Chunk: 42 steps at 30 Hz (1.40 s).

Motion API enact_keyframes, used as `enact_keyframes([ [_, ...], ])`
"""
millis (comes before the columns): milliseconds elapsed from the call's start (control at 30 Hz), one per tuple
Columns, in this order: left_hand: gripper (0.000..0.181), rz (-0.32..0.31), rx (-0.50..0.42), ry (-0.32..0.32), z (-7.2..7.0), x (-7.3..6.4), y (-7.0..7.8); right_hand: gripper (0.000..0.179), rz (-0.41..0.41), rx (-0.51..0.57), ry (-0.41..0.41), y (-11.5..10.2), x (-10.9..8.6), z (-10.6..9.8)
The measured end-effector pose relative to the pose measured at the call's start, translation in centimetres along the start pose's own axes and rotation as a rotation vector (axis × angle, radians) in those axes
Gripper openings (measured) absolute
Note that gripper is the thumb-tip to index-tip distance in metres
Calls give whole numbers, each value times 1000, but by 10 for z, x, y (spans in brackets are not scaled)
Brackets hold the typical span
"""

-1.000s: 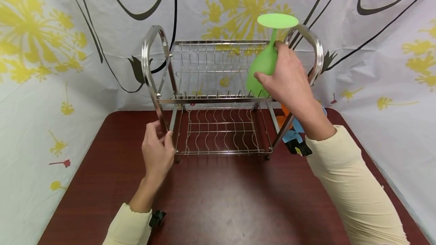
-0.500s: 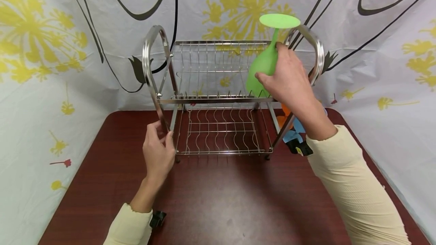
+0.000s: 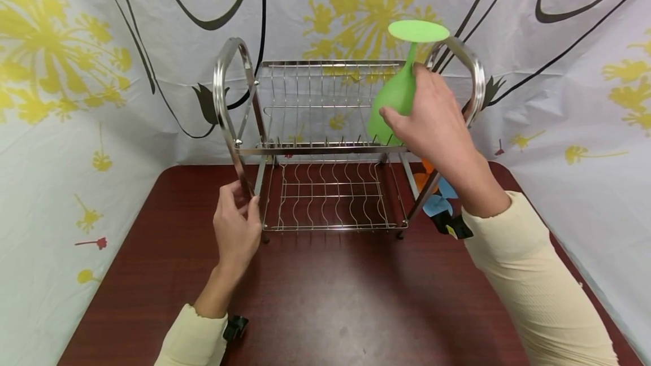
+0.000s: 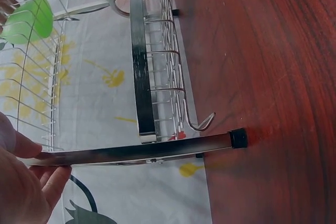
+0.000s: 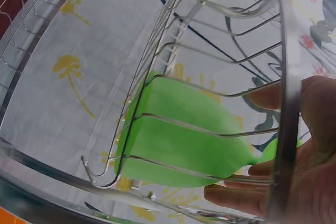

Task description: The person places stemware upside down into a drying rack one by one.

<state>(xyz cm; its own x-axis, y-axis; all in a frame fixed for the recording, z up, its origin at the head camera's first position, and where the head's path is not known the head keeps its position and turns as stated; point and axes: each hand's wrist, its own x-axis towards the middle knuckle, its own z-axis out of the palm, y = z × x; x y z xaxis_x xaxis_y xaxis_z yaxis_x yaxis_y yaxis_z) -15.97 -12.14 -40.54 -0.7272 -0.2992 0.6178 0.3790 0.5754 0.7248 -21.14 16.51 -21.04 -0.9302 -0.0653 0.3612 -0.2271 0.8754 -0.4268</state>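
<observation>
A green wine glass (image 3: 391, 103) stands upside down on the upper tier of a metal dish rack (image 3: 325, 150), its round foot uppermost. My right hand (image 3: 439, 117) holds the bowl near the stem, thumb in front. Through the rack's wires, the right wrist view shows the green bowl (image 5: 184, 135) with fingers around its stem end. At the rack's left front leg, my left hand (image 3: 235, 227) grips the metal bar between thumb and fingers. That same leg (image 4: 131, 153) runs out of my left hand (image 4: 26, 177) in the left wrist view.
The rack's lower wire tier (image 3: 330, 196) sits low over a dark red wooden table (image 3: 315, 298). Orange and blue petal-like pieces (image 3: 437, 205) lie beyond the right leg, partly hidden by my right arm. A patterned white cloth (image 3: 127, 146) hangs behind.
The green wine glass's foot has shifted very slightly to the right. My right forearm has moved a little right and down, while my left hand stays on the rack leg.
</observation>
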Motion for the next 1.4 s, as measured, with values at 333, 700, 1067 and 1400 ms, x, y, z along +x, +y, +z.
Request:
enact_keyframes([
  [333, 34, 17, -48, 33, -1, -1, -2, 80, -10, 2, 5, -6, -10, -9],
  [700, 36, 19, -59, 39, -4, -1, -3, 82, -57, 26, 39, -9, -32, -19],
  [1067, 38, 24, -39, 35, -1, -2, -5, 79, -137, 24, 85, -12, -56, -29],
  [1400, 37, 37, -28, 38, 0, -3, -8, 74, -174, 49, 143, -8, -73, -26],
])
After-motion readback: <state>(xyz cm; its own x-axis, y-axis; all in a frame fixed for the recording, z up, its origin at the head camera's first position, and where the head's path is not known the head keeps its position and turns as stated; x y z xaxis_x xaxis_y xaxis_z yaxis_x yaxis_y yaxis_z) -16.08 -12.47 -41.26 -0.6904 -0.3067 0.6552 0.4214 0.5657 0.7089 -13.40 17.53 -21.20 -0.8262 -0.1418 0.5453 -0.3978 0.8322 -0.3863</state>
